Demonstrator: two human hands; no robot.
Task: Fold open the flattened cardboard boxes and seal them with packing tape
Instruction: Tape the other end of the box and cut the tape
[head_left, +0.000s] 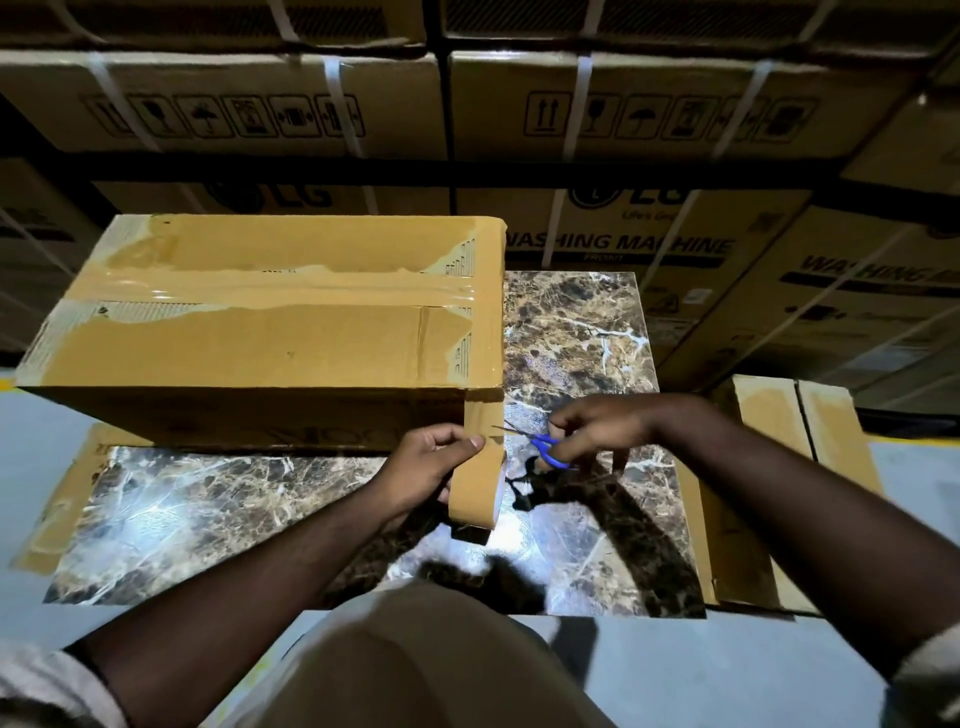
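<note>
While a strip of brown tape (480, 415) ran taut from the near right corner of the cardboard box (270, 312) down to the tape roll (475, 493), the roll was gripped by the left hand (434, 465), with the thumb pressed on the strip and the fingers curled round the roll. Blue-handled scissors (543, 447) were held in the right hand (597, 431), whose fingers were curled about the handles; the blade tips were pointed left and lay at the edge of the strip, just beside the left thumb. Whether the blades had met the tape could not be told.

The box was seen standing closed on the left and far part of a marble-patterned tabletop (571, 338), its top seam covered by a long band of tape and its end edges taped as well. The roll was held above the tabletop, just in front of the box's near right corner. Flattened cardboard (769, 447) was seen leaning at the right side of the table, and another brown sheet (57, 519) lay along its left edge. Large strapped cartons (649, 104), some printed with washing-machine lettering, were stacked behind. The person's knee (415, 654) was visible at the bottom.
</note>
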